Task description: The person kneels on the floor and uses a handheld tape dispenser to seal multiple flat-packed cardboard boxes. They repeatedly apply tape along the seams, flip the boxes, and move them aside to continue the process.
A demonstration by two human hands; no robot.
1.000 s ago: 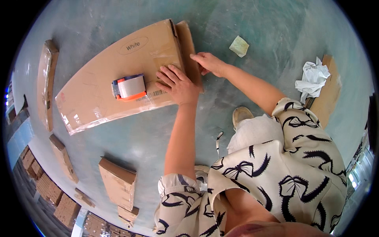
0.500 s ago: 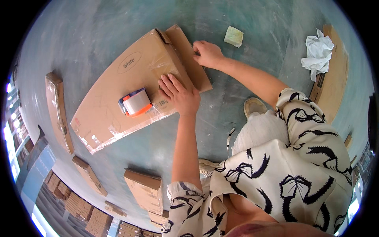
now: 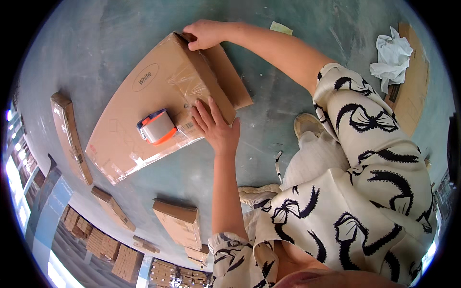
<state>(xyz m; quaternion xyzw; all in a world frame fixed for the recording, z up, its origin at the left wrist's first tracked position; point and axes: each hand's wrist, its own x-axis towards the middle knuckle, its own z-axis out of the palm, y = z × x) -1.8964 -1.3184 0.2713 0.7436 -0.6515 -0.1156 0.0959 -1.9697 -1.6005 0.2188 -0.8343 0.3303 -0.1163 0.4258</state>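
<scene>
A large flat cardboard box [image 3: 144, 110] lies at a slant on the floor, clear tape along its near edge and near its right end. My left hand [image 3: 220, 128] rests with spread fingers on the near right corner of its top. At the far right corner, my right hand [image 3: 205, 34] has its fingers bent round the box's edge; the fingertips are partly hidden. On top of the box sits a tape dispenser [image 3: 158, 128] with an orange and blue frame and a wide roll of clear tape. A brown cardboard flap or panel [image 3: 230, 79] sticks out from the right end.
A pale yellow-green block [image 3: 281, 28] lies beyond my right forearm. Crumpled white paper [image 3: 391, 58] rests on a long cardboard piece [image 3: 417, 91] at the right. Narrow cartons [image 3: 72, 139] lie at the left, more boxes [image 3: 177, 223] nearer me. Stacked cartons [image 3: 127, 263] stand at lower left.
My right hand has moved left and away from me, from beside the brown panel onto the box's far right corner. My left hand stays on the box, fingers spread wider.
</scene>
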